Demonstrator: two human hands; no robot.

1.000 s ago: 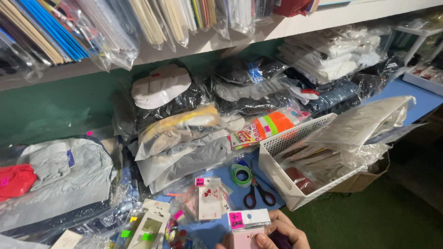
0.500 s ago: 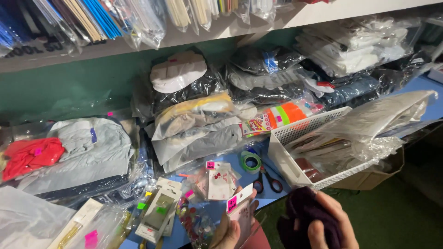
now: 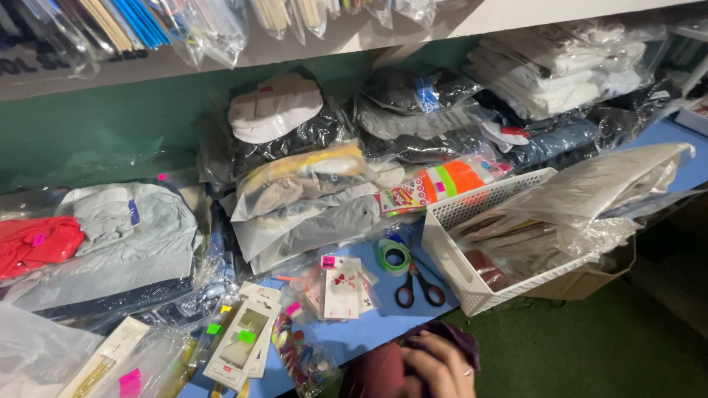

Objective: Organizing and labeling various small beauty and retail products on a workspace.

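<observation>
Gone is the card packet; my right hand (image 3: 440,366) clutches purple cloth (image 3: 450,337) below scissors (image 3: 417,286), basket (image 3: 472,284) beside.

Lighting was pretty even and fairly bright, coming from overhead. Lots of glare off the plastic bags (image 3: 310,184) in the middle. The shelf (image 3: 369,37) threw a soft shadow at upper left. Bottom edge was a bit motion-blurred.
</observation>
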